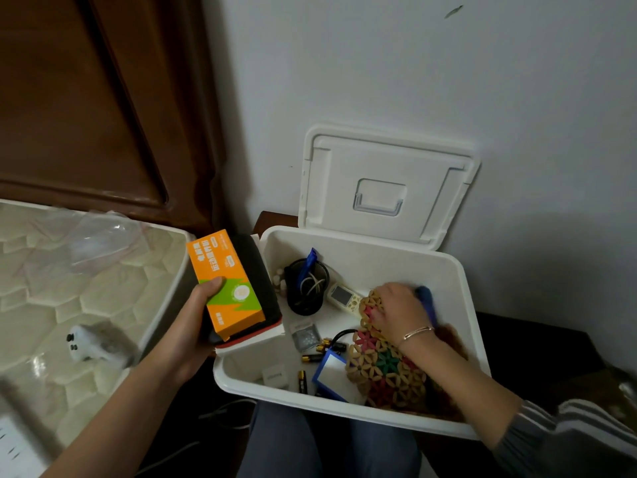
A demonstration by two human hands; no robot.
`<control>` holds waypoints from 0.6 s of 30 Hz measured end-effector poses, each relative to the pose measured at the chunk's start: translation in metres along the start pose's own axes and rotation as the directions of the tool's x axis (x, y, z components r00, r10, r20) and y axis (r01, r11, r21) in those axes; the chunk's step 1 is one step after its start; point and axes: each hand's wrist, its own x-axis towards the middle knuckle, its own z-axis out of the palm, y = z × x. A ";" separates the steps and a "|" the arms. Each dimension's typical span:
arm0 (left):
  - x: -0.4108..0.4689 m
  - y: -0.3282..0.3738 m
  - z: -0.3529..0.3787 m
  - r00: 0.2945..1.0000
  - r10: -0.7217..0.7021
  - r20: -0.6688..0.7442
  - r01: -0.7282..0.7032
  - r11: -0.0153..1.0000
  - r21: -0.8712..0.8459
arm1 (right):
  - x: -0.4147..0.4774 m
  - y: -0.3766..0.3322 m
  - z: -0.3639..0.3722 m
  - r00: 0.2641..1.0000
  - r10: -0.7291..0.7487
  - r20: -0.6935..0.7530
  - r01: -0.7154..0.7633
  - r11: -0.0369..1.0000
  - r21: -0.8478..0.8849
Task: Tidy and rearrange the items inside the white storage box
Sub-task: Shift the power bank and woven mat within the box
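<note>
we see white chinese print on the orange box (238, 292), too blurred to read; nothing else legible.

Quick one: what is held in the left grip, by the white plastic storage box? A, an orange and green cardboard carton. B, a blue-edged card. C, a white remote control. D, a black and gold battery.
A: the left grip is curled round the orange and green cardboard carton, with the thumb on its top face, at the left rim of the white plastic storage box.
</note>
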 end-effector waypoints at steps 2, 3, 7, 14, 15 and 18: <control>0.000 0.000 -0.001 1.000 -0.003 -0.004 0.003 1.000 -0.009 | -0.010 -0.031 0.003 0.941 -0.326 0.095 0.300 0.929 0.216; 0.000 0.000 -0.001 1.000 -0.001 -0.003 0.001 1.000 -0.016 | -0.014 -0.047 0.007 0.882 -0.448 0.144 0.405 0.879 0.253; -0.002 0.001 0.000 1.000 0.006 0.014 -0.006 1.000 -0.007 | -0.007 -0.101 0.041 0.701 -0.633 0.328 0.631 0.765 0.126; -0.002 -0.001 0.002 1.000 0.026 -0.016 -0.026 1.000 -0.007 | 0.002 -0.137 0.074 0.614 -0.630 0.475 0.752 0.649 -0.110; -0.002 -0.001 0.002 0.999 0.029 -0.014 -0.029 1.000 -0.008 | 0.003 -0.133 0.073 0.614 -0.634 0.471 0.756 0.643 -0.121; -0.001 -0.001 0.002 0.999 0.032 0.012 -0.032 0.999 -0.009 | 0.000 -0.114 0.072 0.613 -0.623 0.486 0.747 0.658 -0.097</control>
